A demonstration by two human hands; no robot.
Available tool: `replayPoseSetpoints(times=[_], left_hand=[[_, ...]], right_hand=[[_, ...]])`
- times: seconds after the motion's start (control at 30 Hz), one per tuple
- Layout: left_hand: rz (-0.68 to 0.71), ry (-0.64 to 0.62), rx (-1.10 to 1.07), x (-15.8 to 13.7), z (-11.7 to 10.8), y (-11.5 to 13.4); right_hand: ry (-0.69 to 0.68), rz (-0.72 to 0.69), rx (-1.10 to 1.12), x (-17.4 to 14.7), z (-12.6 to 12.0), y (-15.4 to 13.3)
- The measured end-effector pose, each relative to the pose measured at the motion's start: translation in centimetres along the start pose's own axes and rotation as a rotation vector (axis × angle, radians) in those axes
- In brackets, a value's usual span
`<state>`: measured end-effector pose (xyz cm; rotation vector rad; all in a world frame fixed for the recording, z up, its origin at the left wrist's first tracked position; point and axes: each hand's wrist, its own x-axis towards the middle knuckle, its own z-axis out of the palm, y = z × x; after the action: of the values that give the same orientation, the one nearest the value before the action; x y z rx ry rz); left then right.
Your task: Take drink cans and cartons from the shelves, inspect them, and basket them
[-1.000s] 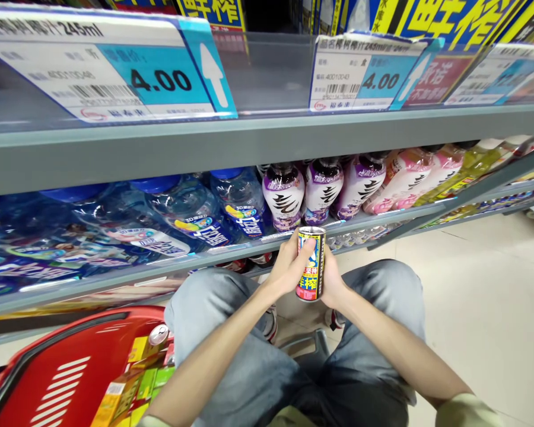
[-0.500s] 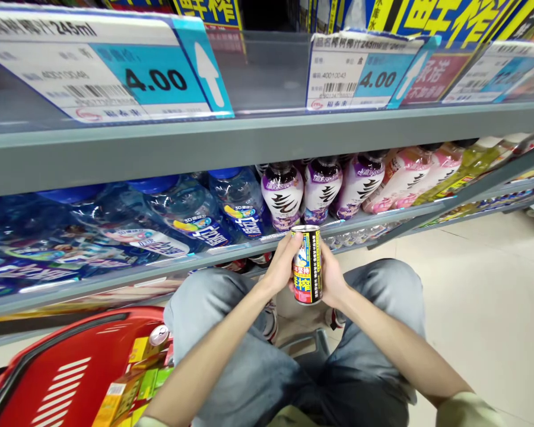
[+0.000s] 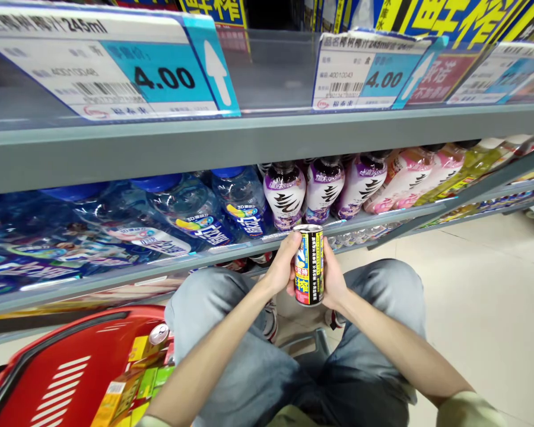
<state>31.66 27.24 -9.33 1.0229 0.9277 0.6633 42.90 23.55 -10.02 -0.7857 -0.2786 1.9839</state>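
One slim can, printed in black, yellow, blue and red, is held roughly upright between the left hand and the right hand. Both are closed on it: the left grips its left side, thumb near the upper rim, while the right wraps the opposite side, its fingers partly hidden. A black strip with white characters faces up between them.

Just beyond the hands, on the lower shelf, stand dark-capped bottles with white and purple labels. Large blue-capped bottles run off to the left of the hands, and pink bottles stand to the right. Farther beyond is the edge of the upper shelf, with a left price tag and a right price tag, each reading 4.00.

Nearer than the hands and to their left is a red basket containing yellow, orange and green cartons and a silver-topped can. Knees in faded jeans flank the hands; pale floor lies to the right.
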Motion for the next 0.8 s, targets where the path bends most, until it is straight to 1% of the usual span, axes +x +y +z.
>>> replayPoseSetpoints(times=[0.13,0.27,0.43,0.67,0.8], left_hand=[[0.02,0.056,0.002,0.41,-0.14,-0.57],[0.012,0.082,0.019,0.56,-0.14,-0.71],[-0.005,0.077,0.023,0.49,-0.07,-0.43],[0.002,0.125,0.031,0.68,0.02,-0.48],[-0.008,0.137,0.03,0.79,0.01,-0.64]], right_hand=[[0.086,0.005,0.042,0.11,0.23,0.0],[0.09,-0.014,0.055,0.25,-0.13,0.17],[0.11,-0.014,0.046,0.34,-0.62,0.42],[0.109,0.045,0.08,0.28,-0.34,-0.07],[0.095,0.051,0.09,0.37,-0.52,-0.16]])
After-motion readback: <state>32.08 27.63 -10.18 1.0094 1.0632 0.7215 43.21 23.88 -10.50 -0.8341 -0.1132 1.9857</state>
